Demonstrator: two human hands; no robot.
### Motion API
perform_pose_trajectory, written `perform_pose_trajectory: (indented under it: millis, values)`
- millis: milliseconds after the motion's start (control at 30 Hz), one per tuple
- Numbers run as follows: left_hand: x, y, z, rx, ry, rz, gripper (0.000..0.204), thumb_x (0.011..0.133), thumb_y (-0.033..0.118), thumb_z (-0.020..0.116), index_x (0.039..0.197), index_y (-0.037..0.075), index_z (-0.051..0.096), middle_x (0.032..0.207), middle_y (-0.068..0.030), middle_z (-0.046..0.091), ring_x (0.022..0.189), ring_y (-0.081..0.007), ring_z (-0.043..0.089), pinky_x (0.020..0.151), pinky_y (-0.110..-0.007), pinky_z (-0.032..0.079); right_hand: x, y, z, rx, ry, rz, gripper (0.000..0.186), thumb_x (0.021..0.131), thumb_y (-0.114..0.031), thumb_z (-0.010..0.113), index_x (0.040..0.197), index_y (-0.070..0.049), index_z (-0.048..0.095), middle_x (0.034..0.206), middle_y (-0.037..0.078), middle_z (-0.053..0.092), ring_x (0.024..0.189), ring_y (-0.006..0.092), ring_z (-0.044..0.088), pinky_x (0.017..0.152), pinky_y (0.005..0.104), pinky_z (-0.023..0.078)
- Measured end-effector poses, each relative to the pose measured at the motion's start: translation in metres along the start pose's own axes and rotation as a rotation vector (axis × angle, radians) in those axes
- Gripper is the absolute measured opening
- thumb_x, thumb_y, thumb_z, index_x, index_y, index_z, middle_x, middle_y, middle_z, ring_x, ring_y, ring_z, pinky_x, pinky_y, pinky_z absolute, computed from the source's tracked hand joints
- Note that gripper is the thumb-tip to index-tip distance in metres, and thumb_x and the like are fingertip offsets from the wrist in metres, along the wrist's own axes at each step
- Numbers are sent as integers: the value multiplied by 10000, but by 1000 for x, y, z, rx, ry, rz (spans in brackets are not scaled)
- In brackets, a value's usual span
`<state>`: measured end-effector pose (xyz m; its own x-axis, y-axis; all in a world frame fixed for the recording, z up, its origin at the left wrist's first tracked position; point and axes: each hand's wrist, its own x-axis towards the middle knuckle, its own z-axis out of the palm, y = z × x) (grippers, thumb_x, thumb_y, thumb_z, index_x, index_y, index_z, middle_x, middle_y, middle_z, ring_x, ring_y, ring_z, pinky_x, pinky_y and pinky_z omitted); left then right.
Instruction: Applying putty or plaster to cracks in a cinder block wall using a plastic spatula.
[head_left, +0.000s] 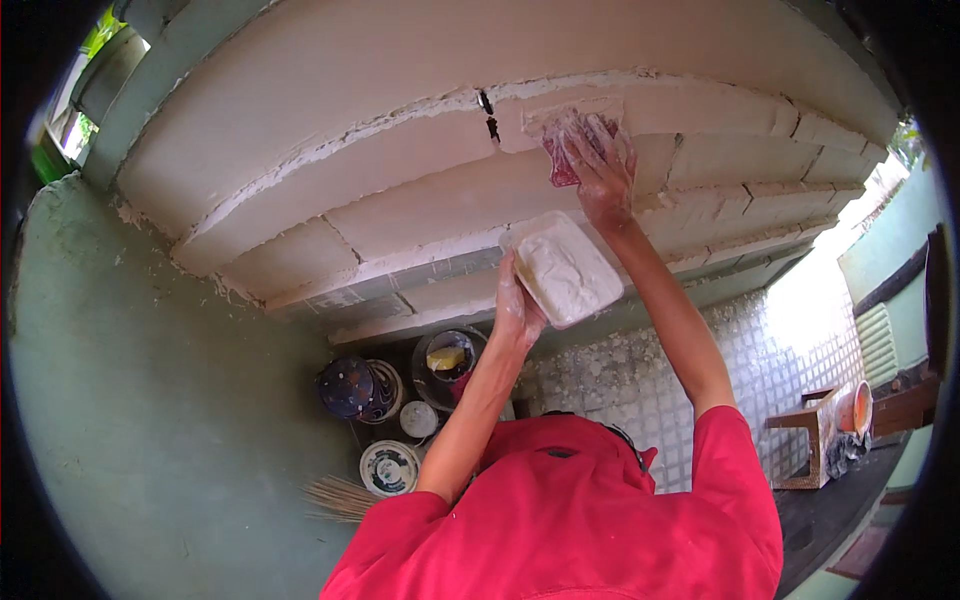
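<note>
My left hand (516, 308) grips a square white plastic tub (612, 308) by its side, thumb along the rim. Thick white paste (565, 262) with a stirred surface lies in the tub. Higher up, my right hand (603, 172) presses a red cloth (562, 170) against the stepped moulding (420, 150). White paste smears that hand and the cloth. A fresh pale patch (540, 113) shows beside the cloth, and a dark gap (491, 128) splits the moulding to its left.
Below on the left stand several buckets (390, 468), a basin with a yellow sponge-like block (445, 357) and a straw broom (342, 496). A wooden stool (815, 440) is at the right, on the tiled floor (640, 360). A green wall (150, 400) rises at left.
</note>
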<state>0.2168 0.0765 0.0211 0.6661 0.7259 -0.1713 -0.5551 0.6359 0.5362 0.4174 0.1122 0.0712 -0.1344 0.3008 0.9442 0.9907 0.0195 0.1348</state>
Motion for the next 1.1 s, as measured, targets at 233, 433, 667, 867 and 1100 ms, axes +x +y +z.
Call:
perform_pose_trajectory:
  millis: [233,433,667,867,1100]
  values:
    - [-6,-4,-13,-21,21,-9,622,1004,519,336,1415,56,397,1360,-127,534,1228,-277,553,1046,-452,455,-30,-4,-1,10,-3,48,492,694,18,652,1161,-131,700,1288,-4,628,1296,214,498,1129,516,256]
    - [-13,-1,-22,-30,19,-14,622,1008,511,337,1427,53,382,1369,-131,525,1240,-275,543,1057,-453,446,-11,3,-36,58,135,155,438,736,-8,675,1151,-144,709,1233,5,664,1256,229,542,1136,514,209]
    - [-29,-7,-17,9,15,21,631,998,505,367,1440,55,362,1407,-137,484,1275,-293,508,1074,-463,429,-17,78,-22,-116,140,115,335,750,0,713,1075,-77,735,1183,40,689,1240,267,560,1120,509,259]
    - [-42,-15,-23,33,122,46,625,991,495,394,1436,57,368,1410,-127,481,1280,-288,497,1082,-458,414,-63,86,-29,-75,105,130,285,782,-14,690,1052,-86,742,1182,26,690,1250,258,555,1115,515,277]
    - [-54,-28,-8,44,156,90,602,988,476,421,1421,59,388,1402,-114,489,1276,-281,496,1085,-451,407,-10,127,-51,-106,180,138,319,765,-5,680,1060,-108,746,1188,29,689,1229,266,576,1144,509,218]
